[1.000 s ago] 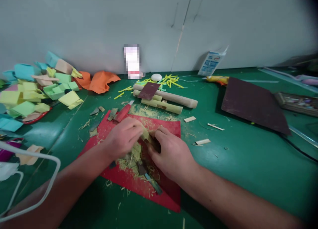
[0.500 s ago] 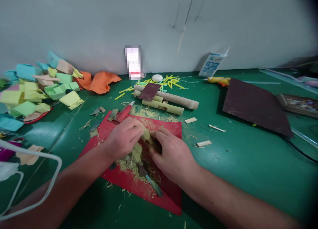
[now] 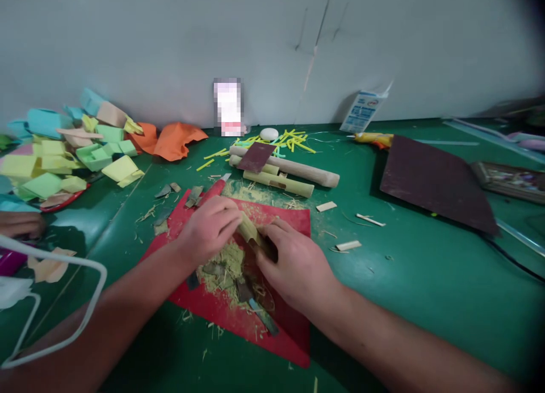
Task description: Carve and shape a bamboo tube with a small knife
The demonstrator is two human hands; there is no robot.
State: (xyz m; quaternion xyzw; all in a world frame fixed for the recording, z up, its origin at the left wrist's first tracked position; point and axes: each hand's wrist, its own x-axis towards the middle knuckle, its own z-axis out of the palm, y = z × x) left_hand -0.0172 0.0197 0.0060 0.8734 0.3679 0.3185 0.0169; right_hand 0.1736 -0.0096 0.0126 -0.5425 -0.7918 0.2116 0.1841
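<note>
A short piece of bamboo tube (image 3: 247, 229) with a cut notch is tilted between my two hands, over a red sheet (image 3: 293, 222). My right hand (image 3: 293, 262) wraps round its near part and hides much of it. At the far end, the curled fingers of my left hand (image 3: 213, 225) close on the tube; their tips are partly hidden. Beneath lie pale bamboo dust (image 3: 232, 259) and dark scraps (image 3: 244, 291) that look like worn sandpaper. A red-handled knife (image 3: 215, 189) lies just beyond my left hand.
More bamboo tubes (image 3: 279, 184) lie behind the sheet, a brown sandpaper piece (image 3: 258, 156) on them. Folded coloured papers (image 3: 46, 154) heap at left. Another person's hand (image 3: 19, 224) is at the left edge, near a white wire frame (image 3: 100, 279). A large brown sheet (image 3: 434, 183) lies right.
Another person's hand has come into view at the left edge. My left hand has shifted slightly at the bamboo tube's far end. My right hand keeps its hold.
</note>
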